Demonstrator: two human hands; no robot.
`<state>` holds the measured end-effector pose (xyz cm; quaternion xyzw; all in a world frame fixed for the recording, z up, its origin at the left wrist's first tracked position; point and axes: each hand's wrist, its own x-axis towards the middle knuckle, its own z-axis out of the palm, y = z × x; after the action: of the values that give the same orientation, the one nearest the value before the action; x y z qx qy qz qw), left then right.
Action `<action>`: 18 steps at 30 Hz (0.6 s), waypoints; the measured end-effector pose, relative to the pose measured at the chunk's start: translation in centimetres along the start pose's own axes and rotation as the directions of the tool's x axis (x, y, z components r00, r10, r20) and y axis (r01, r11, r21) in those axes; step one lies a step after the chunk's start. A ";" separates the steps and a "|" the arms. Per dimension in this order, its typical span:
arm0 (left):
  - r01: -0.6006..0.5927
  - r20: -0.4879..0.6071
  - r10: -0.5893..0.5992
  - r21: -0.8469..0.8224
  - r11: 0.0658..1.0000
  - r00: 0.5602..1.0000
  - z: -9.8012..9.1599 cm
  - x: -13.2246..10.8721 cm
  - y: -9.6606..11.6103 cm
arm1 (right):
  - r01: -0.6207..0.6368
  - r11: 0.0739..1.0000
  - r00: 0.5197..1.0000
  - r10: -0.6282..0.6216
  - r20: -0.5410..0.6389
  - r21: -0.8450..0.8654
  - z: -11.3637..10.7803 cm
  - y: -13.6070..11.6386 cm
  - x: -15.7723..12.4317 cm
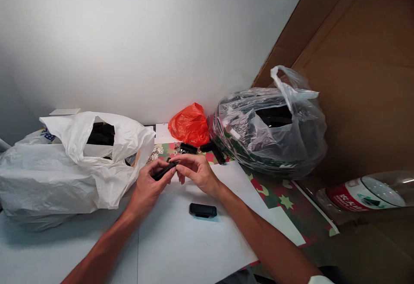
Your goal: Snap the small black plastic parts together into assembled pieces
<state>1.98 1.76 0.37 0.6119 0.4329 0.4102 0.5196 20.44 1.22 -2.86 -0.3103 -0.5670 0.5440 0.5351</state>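
Both hands meet over the white sheet on the table. My left hand [149,182] is closed around a small black plastic piece [164,171], long and narrow. The fingertips of my right hand [196,171] pinch the far end of the same piece; whether they hold a smaller part there I cannot make out. A second black oblong piece [202,210] lies on the white sheet [181,245], just in front of my right hand. Past my fingers are more black pieces [188,148] and a scatter of small silvery bits [157,151].
A white plastic bag [64,176] holding black pieces stands at left. A red bag [190,124] sits at the back, beside a large clear bag [268,141] of black pieces. On the right a plastic bottle [362,193] lies on its side by a cardboard wall [362,81].
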 end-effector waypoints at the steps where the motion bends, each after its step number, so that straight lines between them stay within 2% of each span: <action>1: 0.011 -0.014 -0.011 0.001 1.000 1.000 0.0 0.0 0.0 | -0.006 1.000 1.000 0.006 -0.006 0.005 -0.1 0.2 0.0; 5: 0.016 -0.022 -0.015 0.019 1.000 1.000 -0.3 0.1 0.2 | -0.055 0.997 0.998 0.054 0.015 0.058 -0.5 0.3 0.2; 11: -0.027 0.082 0.021 0.066 0.997 0.996 -0.4 0.1 0.5 | -0.169 0.970 0.983 0.153 0.098 0.174 -1.0 -0.4 0.3; 18: -0.043 0.096 0.028 0.154 0.987 0.995 -0.1 0.2 0.7 | -0.239 0.960 0.970 0.228 0.089 0.147 -1.4 -0.4 0.4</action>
<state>1.99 1.94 1.07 0.6766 0.4279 0.3554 0.4825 21.79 1.94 -2.57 -0.3125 -0.5006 0.6568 0.4694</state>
